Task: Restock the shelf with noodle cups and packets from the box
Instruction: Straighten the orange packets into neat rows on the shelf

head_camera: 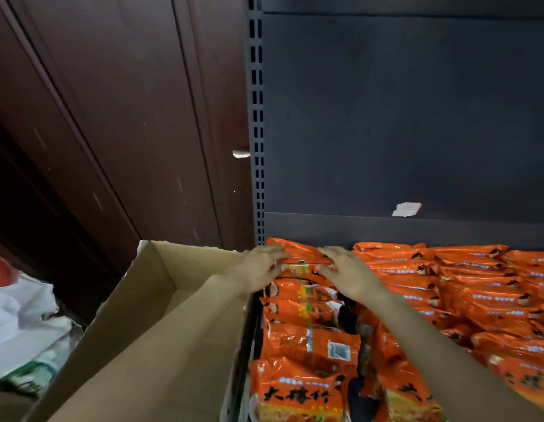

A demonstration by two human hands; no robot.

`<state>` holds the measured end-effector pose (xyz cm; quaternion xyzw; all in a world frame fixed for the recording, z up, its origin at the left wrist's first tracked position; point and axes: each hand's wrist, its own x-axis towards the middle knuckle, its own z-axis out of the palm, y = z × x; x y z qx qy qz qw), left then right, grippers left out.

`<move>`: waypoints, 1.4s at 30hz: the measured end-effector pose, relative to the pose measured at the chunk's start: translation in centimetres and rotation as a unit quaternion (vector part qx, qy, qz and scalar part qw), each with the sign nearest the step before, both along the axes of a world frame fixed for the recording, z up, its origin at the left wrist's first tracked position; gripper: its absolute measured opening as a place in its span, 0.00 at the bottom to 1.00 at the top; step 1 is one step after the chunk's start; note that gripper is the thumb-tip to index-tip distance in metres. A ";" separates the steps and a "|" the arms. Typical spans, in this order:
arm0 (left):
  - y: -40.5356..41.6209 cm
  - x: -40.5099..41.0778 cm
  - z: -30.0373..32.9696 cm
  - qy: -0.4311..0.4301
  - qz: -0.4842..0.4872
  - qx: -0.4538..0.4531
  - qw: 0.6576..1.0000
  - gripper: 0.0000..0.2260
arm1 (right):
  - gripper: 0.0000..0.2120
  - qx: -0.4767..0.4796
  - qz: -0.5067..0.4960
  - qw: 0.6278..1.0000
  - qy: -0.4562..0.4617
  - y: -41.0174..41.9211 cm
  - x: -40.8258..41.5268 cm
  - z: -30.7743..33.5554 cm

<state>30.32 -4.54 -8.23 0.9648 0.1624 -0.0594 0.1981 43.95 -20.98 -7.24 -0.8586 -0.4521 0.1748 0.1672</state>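
A dark grey metal shelf (386, 229) with a slotted upright (256, 117) and a plain back panel stands against a reddish-brown wooden door (118, 117), whose metal handle (241, 154) shows beside the upright. Orange noodle packets (465, 281) lie in overlapping rows across the shelf, reaching its front edge. To the left sits an open cardboard box (161, 300), with crumpled white plastic bags (24, 315) beyond it. A torn white label (406, 209) sticks to the back panel. Both hands rest on the rear packet (301, 254) of the leftmost row, near the back wall: the left hand (258, 264) lies with fingers extended on its left end, the right hand (345, 268) likewise flat on its right end, neither curled around it.
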 end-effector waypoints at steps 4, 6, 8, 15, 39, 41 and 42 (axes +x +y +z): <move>0.6 -0.6 -0.8 -0.012 -0.038 0.016 0.999 0.20 | 0.23 0.005 -0.019 1.000 -0.001 -0.6 -0.3 -0.8; 0.9 -1.0 -1.1 -0.014 -0.058 0.011 0.998 0.19 | 0.21 0.022 -0.037 0.999 0.029 -0.5 -0.2 -0.6; 1.0 -1.4 -1.1 -0.010 -0.069 0.016 0.997 0.19 | 0.19 0.038 -0.053 0.997 0.043 -0.1 0.1 0.0; 0.5 -2.3 -0.4 -0.021 -0.093 0.006 0.995 0.18 | 0.19 -0.037 -0.009 0.999 -0.011 1.2 2.0 1.4; -0.6 -2.2 0.1 -0.110 0.149 -0.294 0.938 0.15 | 0.18 -0.003 0.065 0.997 -0.032 -0.5 0.3 1.1; -0.7 -2.4 0.1 -0.116 0.149 -0.321 0.928 0.17 | 0.16 -0.011 0.049 0.997 -0.061 -0.7 0.1 1.0; -0.8 -2.5 0.1 -0.116 0.150 -0.326 0.926 0.19 | 0.14 -0.004 0.036 0.997 -0.072 -0.8 0.1 1.1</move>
